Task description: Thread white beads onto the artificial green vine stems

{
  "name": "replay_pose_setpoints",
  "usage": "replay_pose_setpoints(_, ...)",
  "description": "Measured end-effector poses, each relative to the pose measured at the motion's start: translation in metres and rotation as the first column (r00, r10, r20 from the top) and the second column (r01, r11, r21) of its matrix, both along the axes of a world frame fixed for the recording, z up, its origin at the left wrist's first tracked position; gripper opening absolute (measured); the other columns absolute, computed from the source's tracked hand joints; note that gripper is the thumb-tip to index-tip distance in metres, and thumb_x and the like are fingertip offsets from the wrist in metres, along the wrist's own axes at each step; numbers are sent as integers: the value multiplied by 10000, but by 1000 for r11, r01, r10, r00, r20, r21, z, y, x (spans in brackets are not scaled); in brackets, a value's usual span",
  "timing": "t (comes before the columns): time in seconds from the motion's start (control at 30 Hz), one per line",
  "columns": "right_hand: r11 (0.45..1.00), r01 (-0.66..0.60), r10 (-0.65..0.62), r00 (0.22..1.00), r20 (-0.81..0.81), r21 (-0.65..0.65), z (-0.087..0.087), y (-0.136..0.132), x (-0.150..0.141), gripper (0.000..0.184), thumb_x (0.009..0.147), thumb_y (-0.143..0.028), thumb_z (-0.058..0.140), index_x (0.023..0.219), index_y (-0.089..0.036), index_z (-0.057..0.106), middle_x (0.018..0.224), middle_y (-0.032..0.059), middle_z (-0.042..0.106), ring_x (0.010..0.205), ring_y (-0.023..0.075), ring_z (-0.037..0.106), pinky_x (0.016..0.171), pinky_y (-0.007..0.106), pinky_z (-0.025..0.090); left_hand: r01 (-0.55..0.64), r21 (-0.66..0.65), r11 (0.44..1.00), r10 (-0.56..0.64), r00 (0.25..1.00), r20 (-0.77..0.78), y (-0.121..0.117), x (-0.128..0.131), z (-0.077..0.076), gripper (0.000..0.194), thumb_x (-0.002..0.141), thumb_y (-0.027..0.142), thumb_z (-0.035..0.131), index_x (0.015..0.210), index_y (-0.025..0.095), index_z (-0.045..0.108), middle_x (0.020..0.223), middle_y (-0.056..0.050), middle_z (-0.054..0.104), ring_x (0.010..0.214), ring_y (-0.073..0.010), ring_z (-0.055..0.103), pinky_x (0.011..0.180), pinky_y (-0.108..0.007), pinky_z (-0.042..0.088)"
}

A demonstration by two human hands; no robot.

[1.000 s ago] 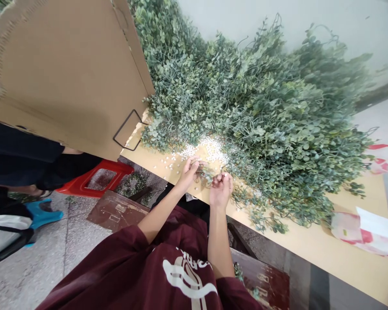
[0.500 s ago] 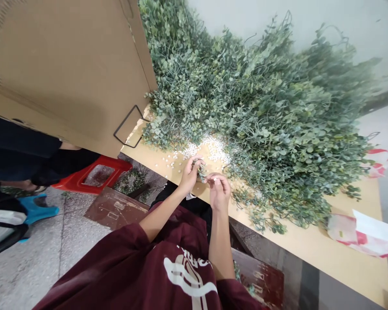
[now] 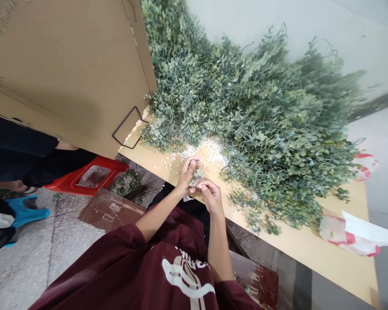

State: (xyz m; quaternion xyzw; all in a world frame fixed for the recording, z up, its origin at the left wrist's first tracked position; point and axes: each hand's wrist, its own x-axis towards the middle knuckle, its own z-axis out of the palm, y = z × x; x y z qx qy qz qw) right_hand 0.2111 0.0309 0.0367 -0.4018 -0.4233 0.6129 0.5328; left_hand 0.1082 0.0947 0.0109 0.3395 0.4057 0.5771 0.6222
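Note:
Above the near edge of the table, my left hand point(image 3: 187, 173) is closed on a small sprig of artificial leaves point(image 3: 198, 173), which hangs between the two hands. Close to its right, my right hand point(image 3: 210, 194) pinches a small white bead point(image 3: 201, 186) between thumb and fingertips, at the sprig's lower end. Whether bead and sprig touch is hard to see. Loose white beads point(image 3: 213, 150) are scattered just beyond the hands. Behind them a large heap of artificial greenery point(image 3: 265, 112) covers the back of the table.
At the left stands a big cardboard box point(image 3: 67, 73), with a black wire frame point(image 3: 129, 128) beside its corner. A red-and-white plastic bag point(image 3: 345, 234) lies on the table's point(image 3: 336, 262) right side. A red stool point(image 3: 87, 174) and another person's dark-clothed legs point(image 3: 16, 142) are at the left.
My right hand has shifted slightly left and down, with its fingertips now at the lower end of the sprig. My left hand keeps its hold. The whole view has moved a little.

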Motion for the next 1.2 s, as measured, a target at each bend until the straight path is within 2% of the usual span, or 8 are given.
replay_pose_setpoints(0.13, 997, -55, 40, 973, 228, 59, 5, 4, 6, 219, 865, -379, 619, 773, -205, 715, 1194, 99, 639, 1025, 225, 630, 885, 380, 496, -94, -27, 995, 94, 995, -26, 4, 0, 1, 348, 885, 543, 541, 987, 212, 577, 866, -20, 607, 679, -105, 539, 610, -217, 451)
replay_pose_setpoints(0.3, 987, -135, 99, 938, 332, 87, -2, 8, 16, 232, 889, -396, 582, 830, -204, 698, 1062, 89, 685, 1007, 210, 622, 903, 355, 474, -127, -48, 991, 132, 984, 116, 12, 2, 6, 291, 900, 496, 526, 1012, 228, 542, 816, 5, 570, 586, -80, 486, 500, -186, 389)
replay_pose_setpoints(0.5, 990, -31, -21, 933, 359, 138, -12, 18, 36, 198, 895, -370, 575, 837, -215, 684, 995, 81, 680, 959, 210, 617, 865, 340, 476, 10, 59, 998, -27, 959, 283, 13, -6, 3, 370, 746, 226, 649, 1109, 210, 578, 1068, -48, 617, 851, -122, 604, 722, -228, 480)
replay_pose_setpoints(0.63, 982, 39, -102, 936, 337, 187, -18, 26, 47, 182, 896, -350, 569, 825, -223, 677, 954, 68, 678, 953, 212, 615, 877, 342, 467, 172, 41, 984, -177, 972, 154, 11, -11, -6, 360, 758, 262, 664, 1106, 175, 628, 1171, -99, 631, 1016, -210, 622, 860, -305, 486)
replay_pose_setpoints(0.77, 977, 86, -138, 953, 269, 195, -25, 29, 50, 164, 891, -334, 571, 813, -226, 667, 936, 58, 673, 937, 208, 619, 870, 340, 471, 192, 84, 978, -185, 979, -81, 11, -10, -7, 278, 867, 403, 601, 995, 165, 666, 1214, -100, 630, 1163, -240, 572, 1011, -341, 420)
replay_pose_setpoints(0.93, 978, 78, -136, 942, 306, 194, -26, 29, 49, 180, 896, -346, 557, 821, -220, 661, 889, 55, 660, 893, 204, 620, 847, 331, 470, 26, 93, 995, -29, 999, 28, 12, -8, -3, 348, 928, 500, 493, 1029, 177, 577, 793, -36, 669, 801, -173, 660, 898, -350, 487)
replay_pose_setpoints(1.03, 980, 45, -111, 933, 342, 196, -22, 28, 49, 193, 908, -347, 540, 833, -218, 664, 877, 53, 651, 857, 192, 611, 811, 313, 467, -54, 85, 995, 45, 994, 103, 14, -13, 1, 329, 930, 508, 485, 963, 187, 550, 627, 35, 536, 527, -103, 531, 744, -308, 510)
replay_pose_setpoints(1.2, 983, 26, -95, 917, 388, 180, -21, 28, 48, 203, 910, -362, 536, 846, -214, 660, 888, 52, 646, 875, 193, 604, 802, 301, 463, 82, 158, 984, -115, 969, 217, 16, -19, 9, 327, 852, 478, 573, 959, 169, 555, 684, 15, 457, 561, -96, 428, 597, -250, 435)
